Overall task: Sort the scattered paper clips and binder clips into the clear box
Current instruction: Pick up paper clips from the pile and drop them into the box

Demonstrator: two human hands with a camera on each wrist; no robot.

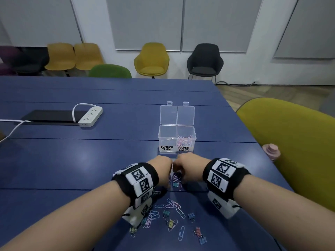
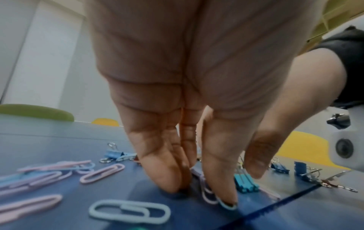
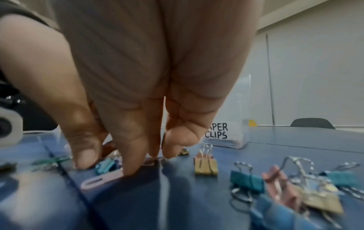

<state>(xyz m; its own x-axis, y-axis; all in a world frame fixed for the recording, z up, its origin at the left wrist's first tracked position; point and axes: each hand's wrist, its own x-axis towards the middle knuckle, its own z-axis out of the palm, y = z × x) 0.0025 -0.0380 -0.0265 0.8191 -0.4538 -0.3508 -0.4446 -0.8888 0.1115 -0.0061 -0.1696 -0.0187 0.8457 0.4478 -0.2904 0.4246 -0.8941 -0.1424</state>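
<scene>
Pressing fingertips down on flat paper clips [image 2: 206,193], the left hand [image 1: 161,171] and right hand [image 1: 186,168] work side by side on the table [image 1: 90,160], just before the clear box [image 1: 176,138]. Light, slippery wire; likely best slid, then pinched by an edge.

This is an office meeting room. A long blue table [image 1: 90,160] fills the centre of the head view, with a white power strip [image 1: 90,115] plugged in at its left. Along the far wall at the top of the frame stand yellow chairs [image 1: 152,60] and a black chair [image 1: 204,60], backed by grey wall panels [image 1: 145,22]. A labelled clear box [image 1: 176,138] sits mid-table.
</scene>
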